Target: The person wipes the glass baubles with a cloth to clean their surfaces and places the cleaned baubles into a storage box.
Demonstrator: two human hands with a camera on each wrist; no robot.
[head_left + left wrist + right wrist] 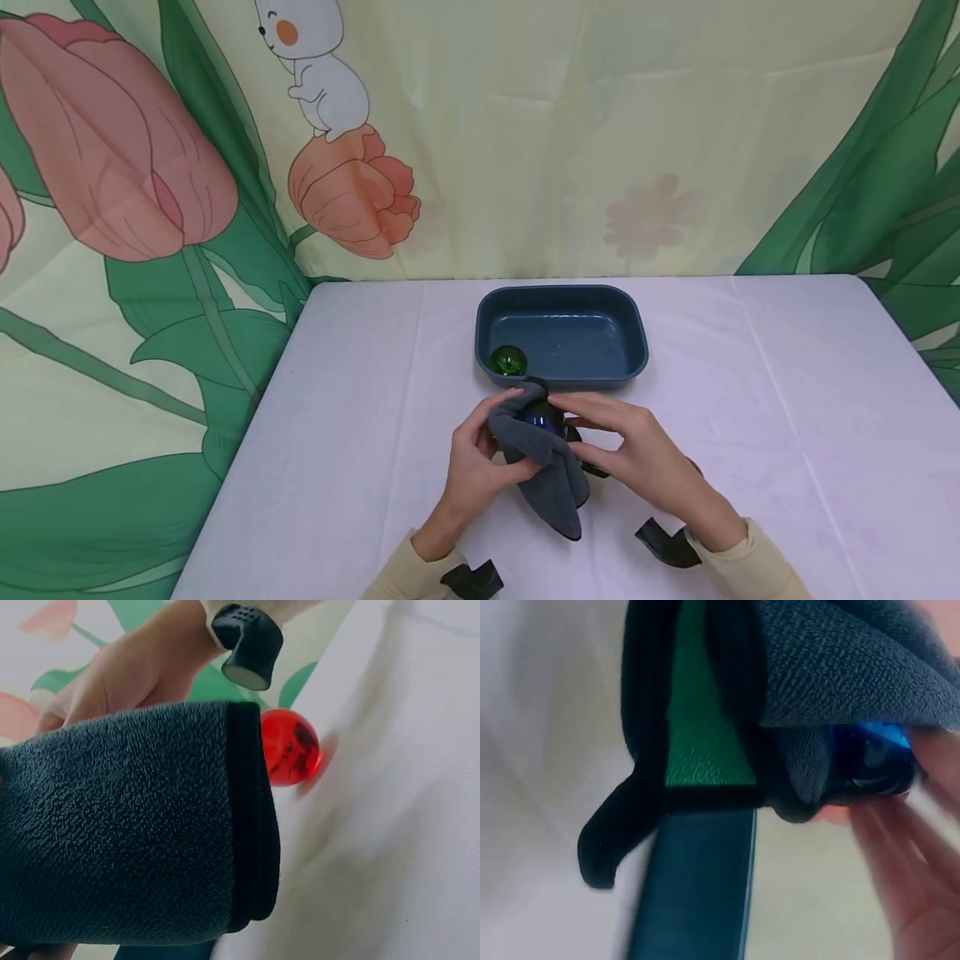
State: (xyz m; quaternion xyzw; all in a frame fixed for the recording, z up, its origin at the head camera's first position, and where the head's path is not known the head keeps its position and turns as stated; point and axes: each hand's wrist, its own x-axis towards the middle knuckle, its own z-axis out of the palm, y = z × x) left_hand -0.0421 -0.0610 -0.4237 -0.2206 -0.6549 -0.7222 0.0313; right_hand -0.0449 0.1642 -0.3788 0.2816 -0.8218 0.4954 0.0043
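In the head view my left hand (480,471) grips a dark grey cloth (551,479) with dark edging, its lower end hanging over the white table. A shiny blue ball (545,419) sits in the cloth's fold. My right hand (637,454) pinches the ball from the right with thumb and fingers. The right wrist view shows the blue ball (877,754) partly covered by the cloth (840,667), with the right fingers (907,862) touching it. A green patch (709,742) shows between the cloth's edges there.
A dark blue basin (562,382) stands just beyond the hands, with a clear green ball (508,361) in its near left corner. A red ball (289,746) lies on the tablecloth near my right wrist. A patterned curtain (525,150) hangs behind the table.
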